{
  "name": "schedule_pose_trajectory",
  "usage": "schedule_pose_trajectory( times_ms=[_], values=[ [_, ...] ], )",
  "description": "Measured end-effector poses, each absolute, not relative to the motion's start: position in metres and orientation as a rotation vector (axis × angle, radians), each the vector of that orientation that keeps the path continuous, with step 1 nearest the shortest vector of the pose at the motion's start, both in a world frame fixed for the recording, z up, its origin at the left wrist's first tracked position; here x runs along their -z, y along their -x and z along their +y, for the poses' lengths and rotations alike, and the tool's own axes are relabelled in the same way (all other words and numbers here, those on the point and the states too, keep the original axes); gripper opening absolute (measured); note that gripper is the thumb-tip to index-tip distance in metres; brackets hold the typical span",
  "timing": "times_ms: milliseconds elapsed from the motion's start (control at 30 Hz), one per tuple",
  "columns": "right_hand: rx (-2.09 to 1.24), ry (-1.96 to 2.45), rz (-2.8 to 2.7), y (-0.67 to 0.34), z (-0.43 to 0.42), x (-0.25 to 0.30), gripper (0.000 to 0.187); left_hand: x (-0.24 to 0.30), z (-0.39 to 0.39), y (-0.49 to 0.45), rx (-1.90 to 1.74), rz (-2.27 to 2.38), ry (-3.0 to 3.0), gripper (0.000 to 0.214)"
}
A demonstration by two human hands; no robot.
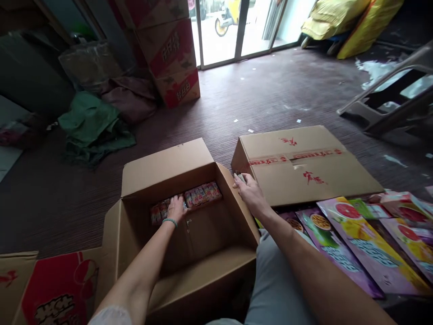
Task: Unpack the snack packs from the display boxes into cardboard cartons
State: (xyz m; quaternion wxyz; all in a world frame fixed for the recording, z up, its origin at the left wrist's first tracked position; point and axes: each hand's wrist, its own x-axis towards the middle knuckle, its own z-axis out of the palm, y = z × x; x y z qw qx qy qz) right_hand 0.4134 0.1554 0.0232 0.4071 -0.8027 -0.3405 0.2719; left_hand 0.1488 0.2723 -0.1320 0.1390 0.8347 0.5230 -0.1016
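Note:
An open cardboard box (216, 275) stands in front of me with its flaps folded out. Along its far inner wall lies a row of small, colourful wrapped packets (203, 195). My left hand (176, 208), with a green bead bracelet at the wrist, reaches inside; its fingers are closed on a packet in the middle of the row, mostly hidden by the hand. Above the box's right flap, my right hand (248, 189) has its fingers pinched around a small greyish object (241, 177), too small to name.
A taped carton (304, 171) sits to the right, with purple and yellow printed packages (358, 243) before it. Stacked red cartons (172, 54) and green cloth (91, 117) are at the left. A grey stool (389, 90) and yellow sacks (338, 22) stand right, near glass doors (237, 31).

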Motion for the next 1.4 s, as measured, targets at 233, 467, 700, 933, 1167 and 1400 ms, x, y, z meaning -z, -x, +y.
schedule_pose_trajectory(
  times_ms=[233, 467, 700, 933, 1167, 1400],
  values=[
    [-0.672, 2.174, -0.931, -0.411, 0.155, -0.017, 0.045, 0.223, 0.320, -0.188, 0.348, 1.335, -2.436, 0.054],
    [-0.625, 2.201, -0.958, -0.412, 0.160, -0.012, 0.043, 0.262, 0.316, -0.201, 0.296, 1.392, -2.429, 0.078],
    [-0.576, 2.219, -1.023, -0.407, 0.160, -0.011, 0.044, 0.255, 0.246, -0.183, 0.271, 1.275, -2.417, 0.044],
    [-0.611, 2.207, -1.047, -0.406, 0.159, -0.014, 0.043, 0.251, 0.185, -0.138, 0.235, 1.265, -2.183, 0.074],
    [-0.588, 2.169, -1.096, -0.407, 0.165, -0.008, 0.039, 0.198, 0.183, -0.146, 0.150, 1.367, -2.106, 0.047],
    [-0.494, 1.846, -1.401, -0.388, 0.133, -0.013, 0.038, 0.044, 0.148, -0.090, -0.326, 1.474, -2.139, 0.052]
  ],
)
